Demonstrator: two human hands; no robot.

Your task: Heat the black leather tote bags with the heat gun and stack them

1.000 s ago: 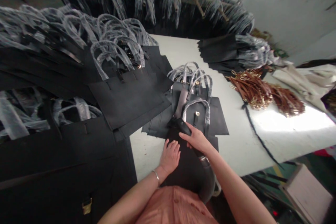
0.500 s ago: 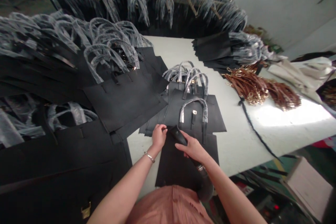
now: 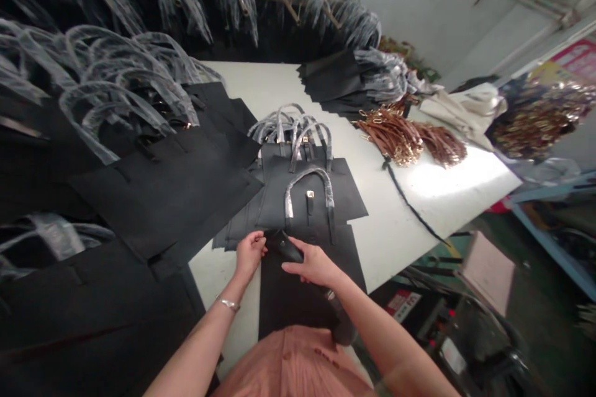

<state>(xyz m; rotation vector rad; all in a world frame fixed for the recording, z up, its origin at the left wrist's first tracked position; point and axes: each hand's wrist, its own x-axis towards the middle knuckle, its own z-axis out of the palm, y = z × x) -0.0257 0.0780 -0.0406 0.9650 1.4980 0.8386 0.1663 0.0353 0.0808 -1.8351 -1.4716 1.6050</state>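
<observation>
A: Hands?
B: Left hand [image 3: 250,254] curled, fingertips at the end of a black strap [image 3: 290,250]; can't tell if it's pinching. Right hand [image 3: 314,265] reaches across, fingers spread over the strap, not closed.
A: Strap?
B: Lying on a black leather bag panel [image 3: 300,304], on the white worktable [image 3: 395,242].

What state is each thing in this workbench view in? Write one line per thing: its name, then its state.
left hand, fingers curled beside the strap's upper end
right hand, lying over the strap, fingers extended
black strap, lying on the panel
black bag panel, flat on the table
plastic-wrapped bag handle, wrapped, arched on a panel
brown straps with gold hardware, bunched on the table
</observation>
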